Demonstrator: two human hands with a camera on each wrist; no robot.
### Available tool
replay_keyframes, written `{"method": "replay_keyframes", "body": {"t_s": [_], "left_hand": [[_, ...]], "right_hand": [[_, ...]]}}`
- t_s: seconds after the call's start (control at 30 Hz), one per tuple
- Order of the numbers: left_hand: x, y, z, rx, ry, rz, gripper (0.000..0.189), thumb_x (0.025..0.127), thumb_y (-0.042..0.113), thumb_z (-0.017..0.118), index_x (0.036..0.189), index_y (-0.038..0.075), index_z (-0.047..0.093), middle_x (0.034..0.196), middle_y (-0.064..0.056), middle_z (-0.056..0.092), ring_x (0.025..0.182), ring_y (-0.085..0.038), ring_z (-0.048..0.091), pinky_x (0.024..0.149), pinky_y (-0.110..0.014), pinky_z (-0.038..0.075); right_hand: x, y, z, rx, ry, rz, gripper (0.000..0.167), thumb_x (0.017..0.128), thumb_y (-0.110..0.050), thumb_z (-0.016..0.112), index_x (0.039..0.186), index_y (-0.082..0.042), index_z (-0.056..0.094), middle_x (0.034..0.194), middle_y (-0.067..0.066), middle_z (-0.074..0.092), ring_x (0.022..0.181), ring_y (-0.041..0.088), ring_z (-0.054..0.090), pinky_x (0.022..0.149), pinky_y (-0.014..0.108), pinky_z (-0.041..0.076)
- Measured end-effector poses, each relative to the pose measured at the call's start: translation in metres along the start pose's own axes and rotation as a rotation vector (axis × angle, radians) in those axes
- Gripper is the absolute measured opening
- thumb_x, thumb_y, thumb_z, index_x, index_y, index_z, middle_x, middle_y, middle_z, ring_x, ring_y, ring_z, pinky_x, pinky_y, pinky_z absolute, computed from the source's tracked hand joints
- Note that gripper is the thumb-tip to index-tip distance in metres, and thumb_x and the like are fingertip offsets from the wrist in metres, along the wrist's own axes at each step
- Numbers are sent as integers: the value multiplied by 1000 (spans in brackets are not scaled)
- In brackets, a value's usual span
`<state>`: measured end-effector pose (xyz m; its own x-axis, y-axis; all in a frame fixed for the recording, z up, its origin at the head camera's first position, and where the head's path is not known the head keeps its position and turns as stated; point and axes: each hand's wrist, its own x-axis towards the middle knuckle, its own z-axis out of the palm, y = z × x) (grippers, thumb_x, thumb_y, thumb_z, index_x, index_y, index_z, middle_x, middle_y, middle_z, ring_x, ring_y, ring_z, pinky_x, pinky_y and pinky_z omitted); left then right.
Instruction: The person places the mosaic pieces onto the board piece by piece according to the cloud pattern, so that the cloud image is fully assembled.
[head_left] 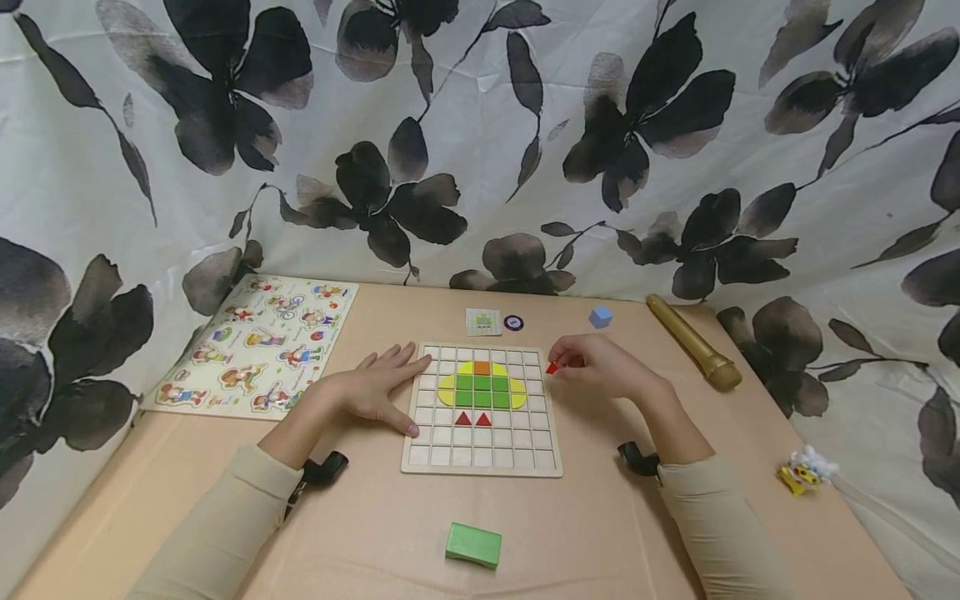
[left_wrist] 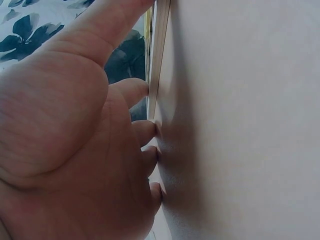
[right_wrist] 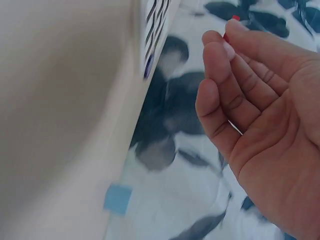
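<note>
A square white grid board (head_left: 502, 457) lies on the table. Green square tiles (head_left: 482, 392) form a block on it, with yellow rounded tiles (head_left: 447, 390) at the sides and top. An orange tile (head_left: 482, 367) sits above the green ones, and two red triangle tiles (head_left: 462, 419) sit below. My left hand (head_left: 360, 392) is spread at the board's left edge, its thumb and index fingertips at the rim. Just past the right edge, my right hand (head_left: 600, 367) pinches a small red tile (head_left: 552, 367) between thumb and fingers; the fingers partly hide it.
Behind the board are a small pattern card (head_left: 483, 322), a dark round disc (head_left: 513, 322) and a blue block (head_left: 600, 317). A picture board (head_left: 262, 350) lies left, a gold tube (head_left: 693, 342) and small toy (head_left: 806, 471) right. A green block (head_left: 473, 546) lies in front.
</note>
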<state>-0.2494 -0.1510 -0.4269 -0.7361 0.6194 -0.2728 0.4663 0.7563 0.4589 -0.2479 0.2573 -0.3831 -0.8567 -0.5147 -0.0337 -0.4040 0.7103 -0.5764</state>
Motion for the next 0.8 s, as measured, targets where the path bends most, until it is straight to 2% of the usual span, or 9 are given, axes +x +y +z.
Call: {"method": "replay_keyframes", "body": {"t_s": [0.23,0.47,0.63,0.8], "left_hand": [[-2,2,-1,2,4,-2,122,77,65,83,168,18,18,175,-20,-2,162,-43,-5,127,-67,-2],[-1,0,1,0,4,6,122,77,65,83,168,17,17,175,-20,-3,162,-43,-5,127,-66,-2],[-1,0,1,-4,4,9,122,78,64,83,169,17,17,175,-21,-3,161,-44,-6,127,-67,-2],[-3,1,0,3,3,10,121,78,65,83,169,18,17,175,-20,-3,162,-43,-6,127,-66,-2]], "right_hand": [[19,-30,22,1,-109,-75,12,92,-11,79,102,-14,73,85,-5,72,80,14,64,75,26,55],[29,-47,44,-31,-231,-124,10,90,-13,82,97,-13,75,77,-8,66,72,10,57,66,23,48],[31,-50,55,-26,-300,-107,11,89,-15,84,96,-15,75,73,-7,65,66,8,56,62,23,46],[31,-49,61,-34,-332,-92,11,89,-14,83,95,-15,74,71,-7,63,64,7,55,60,22,45]]}}
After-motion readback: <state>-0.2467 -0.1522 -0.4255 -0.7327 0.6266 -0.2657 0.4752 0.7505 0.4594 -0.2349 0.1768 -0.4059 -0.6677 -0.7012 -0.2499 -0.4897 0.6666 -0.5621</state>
